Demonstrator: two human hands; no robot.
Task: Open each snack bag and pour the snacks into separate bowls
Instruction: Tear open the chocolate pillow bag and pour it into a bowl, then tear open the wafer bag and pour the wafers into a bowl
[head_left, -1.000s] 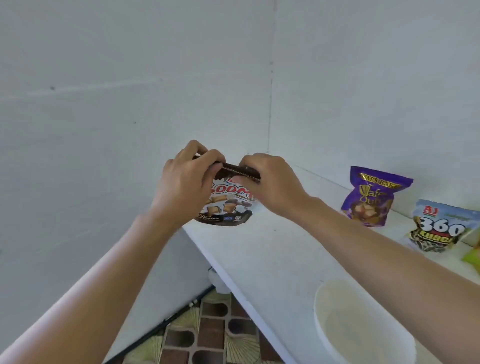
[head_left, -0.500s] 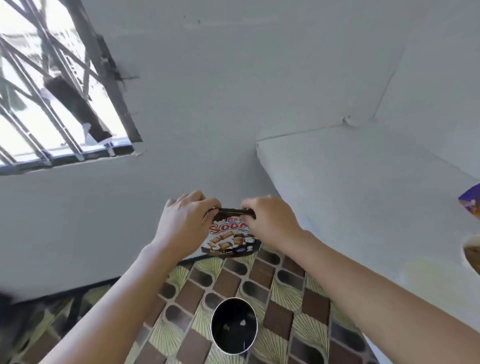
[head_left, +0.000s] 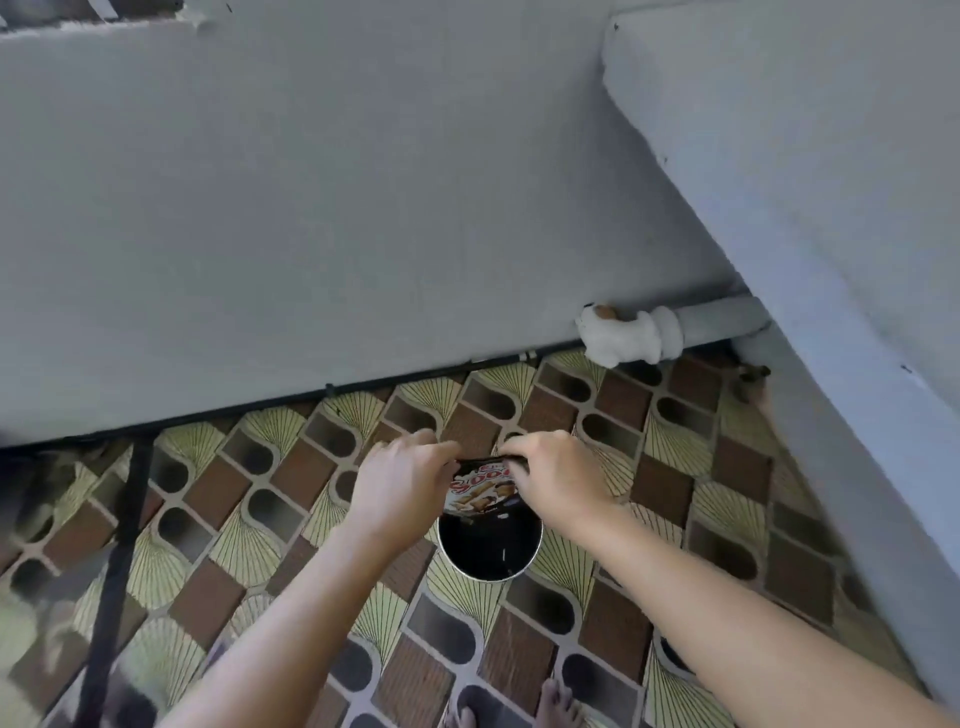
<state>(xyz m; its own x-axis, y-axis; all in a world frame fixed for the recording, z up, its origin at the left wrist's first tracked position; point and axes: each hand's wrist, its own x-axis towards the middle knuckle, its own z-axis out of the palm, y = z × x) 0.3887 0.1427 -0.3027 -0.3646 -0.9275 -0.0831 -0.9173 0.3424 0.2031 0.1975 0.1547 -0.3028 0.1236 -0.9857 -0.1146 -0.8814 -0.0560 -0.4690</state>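
Two hands on one snack bag (head_left: 480, 491), held in the air over the floor (head_left: 223, 519). Left to right in my head view:

- Dark strap or pole (head_left: 117, 561) runs down the far left over the floor tiles; blurred, can't tell what it is.
- My left hand (head_left: 400, 486) pinches the bag's top left corner, fingers curled down onto the dark top seal.
- Bag hangs between both hands, front facing me: red lettering, snack pictures, dark top edge. Top edge looks stretched flat between the two grips; can't tell whether the seal is torn.
- Right under the bag, a round container (head_left: 491, 543) with a pale rim and dark inside stands on the floor. The bag's bottom edge overlaps its far rim in the view; touching or not, can't tell.
- My right hand (head_left: 558, 480) clamps the top right corner, thumb and fingers folded over the seal.
- White pipe fitting (head_left: 631, 335) at the wall base, beyond and to the right of the hands.
- White surface (head_left: 810, 171) edge slants down the right side, well apart from the bag.
- Bare toes (head_left: 556, 709) at the bottom edge.
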